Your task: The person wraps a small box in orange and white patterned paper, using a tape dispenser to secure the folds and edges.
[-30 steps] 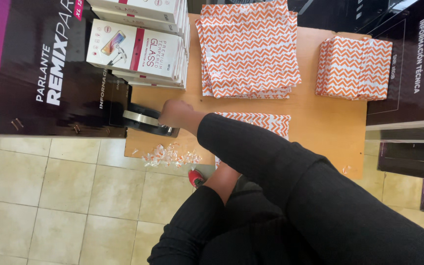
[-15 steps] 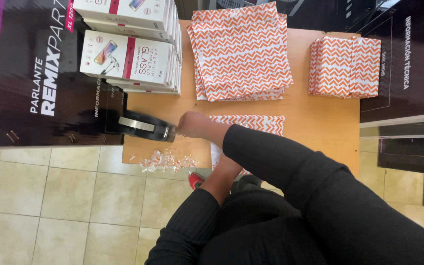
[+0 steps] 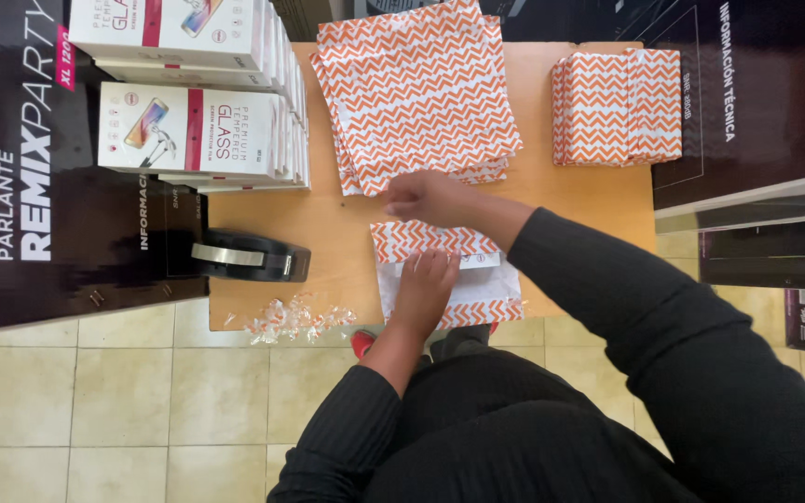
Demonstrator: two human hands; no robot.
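A small package, half wrapped in orange-and-white zigzag paper, lies at the near edge of the wooden table. My left hand rests flat on it, fingers spread, pressing the folded flap down. My right hand sits just above the package at the upper edge of the fold, its fingers curled; I cannot see whether anything is pinched in them. The hand partly overlaps the lower edge of a stack of zigzag paper sheets.
A black tape dispenser stands at the table's left side. Beside it are stacked white boxes, and wrapped packages are stacked at the back right. Paper scraps hang at the near left edge. Dark display panels flank the table over a tiled floor.
My right hand has left the tape dispenser and moved right to the package's upper fold. My left hand, hidden before, now lies flat on the package.
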